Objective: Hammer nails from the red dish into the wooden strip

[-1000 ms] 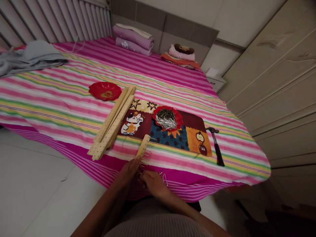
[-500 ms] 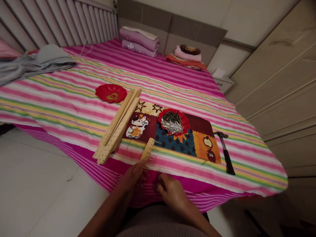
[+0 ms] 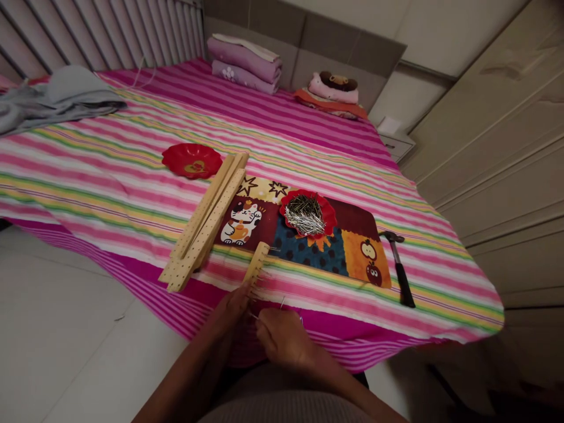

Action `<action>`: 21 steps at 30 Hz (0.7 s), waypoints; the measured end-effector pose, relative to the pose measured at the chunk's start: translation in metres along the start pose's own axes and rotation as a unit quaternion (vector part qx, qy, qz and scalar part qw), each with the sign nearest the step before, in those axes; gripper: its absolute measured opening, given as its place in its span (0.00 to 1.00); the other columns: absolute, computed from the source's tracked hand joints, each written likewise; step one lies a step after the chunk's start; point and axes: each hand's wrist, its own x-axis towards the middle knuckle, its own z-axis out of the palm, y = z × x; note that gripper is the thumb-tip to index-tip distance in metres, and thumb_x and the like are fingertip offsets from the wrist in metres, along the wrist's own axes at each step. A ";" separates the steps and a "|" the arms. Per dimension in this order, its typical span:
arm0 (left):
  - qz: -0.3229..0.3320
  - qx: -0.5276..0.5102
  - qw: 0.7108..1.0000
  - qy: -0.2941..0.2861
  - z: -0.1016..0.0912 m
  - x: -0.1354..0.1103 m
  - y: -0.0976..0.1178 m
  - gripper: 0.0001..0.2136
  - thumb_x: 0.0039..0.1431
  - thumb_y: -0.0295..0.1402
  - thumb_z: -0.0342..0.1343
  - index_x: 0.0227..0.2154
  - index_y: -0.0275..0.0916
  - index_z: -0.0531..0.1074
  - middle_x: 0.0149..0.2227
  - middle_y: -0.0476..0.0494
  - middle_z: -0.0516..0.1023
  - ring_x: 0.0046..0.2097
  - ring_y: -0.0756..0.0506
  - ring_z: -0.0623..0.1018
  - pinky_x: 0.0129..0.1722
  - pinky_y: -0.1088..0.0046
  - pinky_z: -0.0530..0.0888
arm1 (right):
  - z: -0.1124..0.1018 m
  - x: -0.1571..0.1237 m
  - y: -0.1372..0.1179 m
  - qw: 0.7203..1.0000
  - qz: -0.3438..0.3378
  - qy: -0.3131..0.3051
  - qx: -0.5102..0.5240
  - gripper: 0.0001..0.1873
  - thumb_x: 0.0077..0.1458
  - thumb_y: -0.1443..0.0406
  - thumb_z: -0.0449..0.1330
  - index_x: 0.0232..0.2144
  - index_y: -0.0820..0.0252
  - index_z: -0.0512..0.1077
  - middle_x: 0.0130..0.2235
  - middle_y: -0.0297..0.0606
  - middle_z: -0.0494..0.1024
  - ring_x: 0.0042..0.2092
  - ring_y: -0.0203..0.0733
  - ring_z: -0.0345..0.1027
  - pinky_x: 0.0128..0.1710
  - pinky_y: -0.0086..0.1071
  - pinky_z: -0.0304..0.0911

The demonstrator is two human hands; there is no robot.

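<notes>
In my left hand (image 3: pixel 235 306) is a narrow wooden strip (image 3: pixel 255 261), its far end tilted up over the bed's front edge. Several thin nails stick out along the strip's right side. My right hand (image 3: pixel 284 336) is closed close beside the strip's lower part, with thin nails (image 3: pixel 282 302) poking out between the fingers. One of these points at the strip; whether its tip touches the wood I cannot tell. Beyond both hands, a red scalloped dish (image 3: pixel 331 212) holds a heap of loose nails (image 3: pixel 305 214) on a patterned mat (image 3: pixel 291 249).
Several wooden strips with rows of holes (image 3: pixel 205 226) lie stacked left of the mat. Behind them is a second red dish (image 3: pixel 192 160). A hammer (image 3: pixel 400 270) with a black handle lies at the right. Grey clothing (image 3: pixel 66 97) and folded bedding (image 3: pixel 244 61) lie farther back.
My right hand has moved left, up to the strip in my left hand, with nails now showing at its fingers. The whole view has shifted slightly.
</notes>
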 end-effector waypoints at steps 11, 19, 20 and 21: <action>0.015 0.030 0.999 -0.026 -0.002 -0.004 0.007 0.27 0.46 0.60 0.47 0.19 0.37 0.66 0.14 0.52 0.63 0.18 0.52 0.62 0.17 0.76 0.57 | -0.002 -0.002 -0.003 0.999 0.023 0.020 -0.013 0.13 0.60 0.67 0.46 0.28 0.61 0.68 0.28 0.34 0.74 0.29 0.33 0.65 0.27 0.25 0.53; 0.029 0.033 0.998 -0.036 -0.001 -0.008 0.009 0.24 0.45 0.56 0.51 0.26 0.36 0.72 0.22 0.46 0.73 0.26 0.46 0.71 0.24 0.73 0.65 | 0.009 0.010 -0.014 0.999 0.000 -0.016 -0.044 0.16 0.61 0.67 0.45 0.27 0.62 0.68 0.27 0.35 0.74 0.28 0.34 0.63 0.26 0.27 0.52; 0.024 0.038 0.998 -0.034 -0.001 -0.007 0.009 0.24 0.45 0.56 0.51 0.26 0.36 0.72 0.22 0.46 0.73 0.26 0.46 0.71 0.24 0.73 0.65 | 0.004 0.008 -0.014 0.998 -0.012 -0.024 -0.057 0.14 0.60 0.66 0.46 0.27 0.62 0.69 0.28 0.37 0.74 0.28 0.35 0.63 0.27 0.28 0.52; 0.016 0.044 0.999 -0.027 -0.001 -0.007 0.010 0.24 0.46 0.56 0.51 0.24 0.36 0.71 0.20 0.47 0.72 0.25 0.46 0.71 0.23 0.73 0.65 | 0.000 0.006 -0.014 0.997 -0.026 -0.036 -0.068 0.13 0.59 0.66 0.48 0.28 0.62 0.69 0.29 0.38 0.74 0.29 0.37 0.64 0.28 0.29 0.51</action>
